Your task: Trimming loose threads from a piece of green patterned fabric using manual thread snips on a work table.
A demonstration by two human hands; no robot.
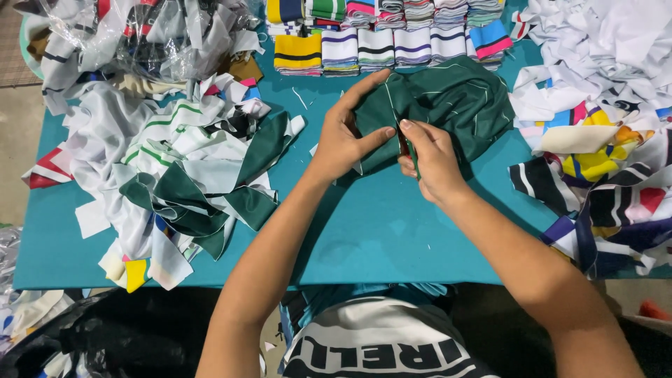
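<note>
On the teal tabletop (392, 238), the left hand (346, 136) and the right hand (430, 157) meet over a dark green garment (455, 105) with thin white stripes. The left hand is closed on a fold of the garment's near edge, thumb on top and fingers curled beneath. The right hand pinches a small green tool (413, 157), held upright between thumb and fingers just beside the left thumb; what kind of tool cannot be told. The garment lies bunched, reaching away from both hands toward the far right. Beyond the hands, at the far edge, stands a row of folded striped knit pieces (378, 45). To the left of the left hand sprawls a heap of white and green fabric scraps (182, 168), with a clear plastic bag of scraps (140, 35) behind it. Right of the right hand lies a pile of white and multicoloured scraps (602, 140).
</note>
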